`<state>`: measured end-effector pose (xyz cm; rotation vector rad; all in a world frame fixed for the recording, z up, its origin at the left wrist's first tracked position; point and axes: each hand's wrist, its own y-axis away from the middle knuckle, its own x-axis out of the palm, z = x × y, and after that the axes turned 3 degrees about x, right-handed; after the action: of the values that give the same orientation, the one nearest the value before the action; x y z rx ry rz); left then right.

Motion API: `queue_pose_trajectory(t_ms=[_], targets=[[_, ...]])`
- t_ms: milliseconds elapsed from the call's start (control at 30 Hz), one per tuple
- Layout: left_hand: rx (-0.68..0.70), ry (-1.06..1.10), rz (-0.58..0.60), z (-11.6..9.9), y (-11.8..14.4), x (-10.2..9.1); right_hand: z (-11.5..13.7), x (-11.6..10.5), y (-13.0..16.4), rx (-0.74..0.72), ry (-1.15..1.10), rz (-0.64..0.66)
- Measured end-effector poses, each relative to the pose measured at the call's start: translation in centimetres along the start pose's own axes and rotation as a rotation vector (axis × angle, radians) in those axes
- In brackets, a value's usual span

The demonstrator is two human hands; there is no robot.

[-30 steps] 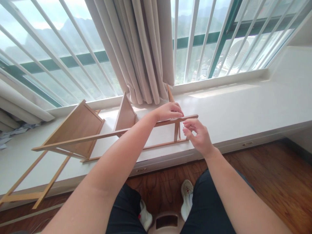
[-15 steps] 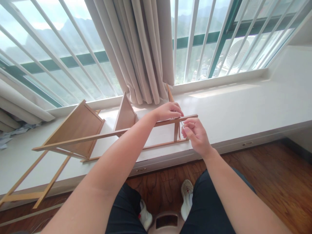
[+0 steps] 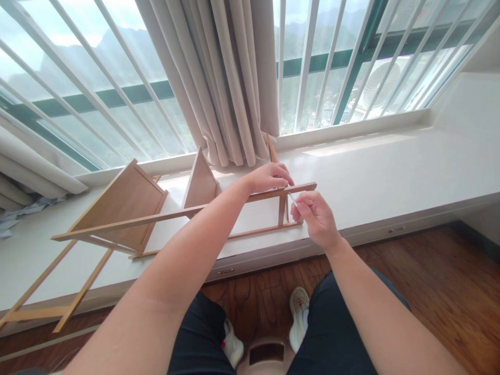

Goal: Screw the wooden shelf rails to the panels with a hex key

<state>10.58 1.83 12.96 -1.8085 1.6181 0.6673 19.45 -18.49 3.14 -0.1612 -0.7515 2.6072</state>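
Note:
A wooden shelf frame (image 3: 179,213) lies on its side along the white sill. My left hand (image 3: 270,177) is closed around its upper rail near the right end, by the joint with a short crosspiece (image 3: 282,209). Pinched in my right hand (image 3: 317,217) is a thin metal hex key (image 3: 292,199), its far tip up against the underside of that joint. The fastener there is too small to make out. Two wooden shelf panels, a large one (image 3: 121,208) and a smaller one (image 3: 200,183), stand within the frame to the left.
The white sill (image 3: 383,172) runs beneath a barred window, with a beige curtain (image 3: 230,78) hanging behind the frame. Wooden legs (image 3: 39,313) jut past the sill's front edge at left. Below, between my shoes, is a stool edge (image 3: 283,364) on the wood floor.
My right hand has turned slightly, and the hex key in it now slants at a different angle. The left hand and the frame have hardly moved.

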Motion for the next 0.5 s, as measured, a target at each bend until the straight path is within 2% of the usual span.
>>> queue_pose_trajectory(t_ms=[233, 500], targets=[[0.007, -0.012, 0.001, 0.04, -0.04, -0.02, 0.36, 0.6, 0.17, 0.087, -0.169, -0.025], [0.018, -0.022, 0.001, 0.11, -0.07, 0.01, 0.09, 0.59, 0.16, 0.1, -0.154, -0.025]])
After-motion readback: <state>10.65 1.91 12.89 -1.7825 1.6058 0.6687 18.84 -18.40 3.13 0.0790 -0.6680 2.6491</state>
